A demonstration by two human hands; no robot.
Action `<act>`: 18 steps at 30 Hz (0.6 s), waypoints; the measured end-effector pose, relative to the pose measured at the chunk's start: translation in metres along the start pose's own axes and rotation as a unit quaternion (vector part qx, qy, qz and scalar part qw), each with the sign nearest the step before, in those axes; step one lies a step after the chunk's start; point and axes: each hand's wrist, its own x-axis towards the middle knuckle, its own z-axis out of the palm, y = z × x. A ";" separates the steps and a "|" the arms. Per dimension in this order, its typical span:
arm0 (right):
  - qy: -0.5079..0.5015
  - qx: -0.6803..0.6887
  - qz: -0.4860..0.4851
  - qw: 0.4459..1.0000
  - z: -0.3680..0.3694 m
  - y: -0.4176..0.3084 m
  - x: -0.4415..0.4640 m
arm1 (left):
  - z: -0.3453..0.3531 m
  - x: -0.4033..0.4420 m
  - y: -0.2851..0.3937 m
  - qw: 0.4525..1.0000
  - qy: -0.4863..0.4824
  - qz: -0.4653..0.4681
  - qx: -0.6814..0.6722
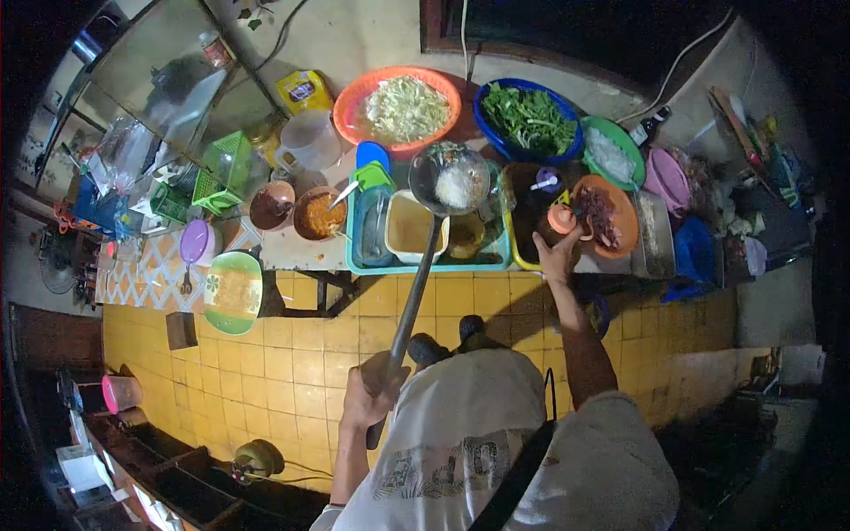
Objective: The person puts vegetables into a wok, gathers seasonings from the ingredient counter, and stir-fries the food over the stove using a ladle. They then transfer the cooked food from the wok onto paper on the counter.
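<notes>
My left hand (374, 389) is wrapped round the long handle of a dark wok (427, 177). White shredded food and some darker bits lie in the wok, which hangs over a turquoise tray (354, 257). Under and beside it in the tray stand a cream square tub (403, 250) and other containers. My right hand (560, 257) reaches over the counter, fingers bent at a small peach-orange pot (561, 217). That pot is above a dark yellow-rimmed bin (522, 226), next to an orange bowl (630, 217) of dark reddish pieces.
Along the wall stand an orange basin (343, 124) of shredded vegetable, a blue basin (482, 119) of greens and a green bowl (591, 133). To the left are a bowl of red-orange sauce (319, 217) and a glass cabinet (159, 88). Yellow tiles (301, 372) cover the floor.
</notes>
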 end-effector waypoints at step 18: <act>-0.304 -0.414 -0.299 0.805 -0.124 -0.193 0.040 | 0.032 0.009 0.007 0.995 -0.019 0.067 0.076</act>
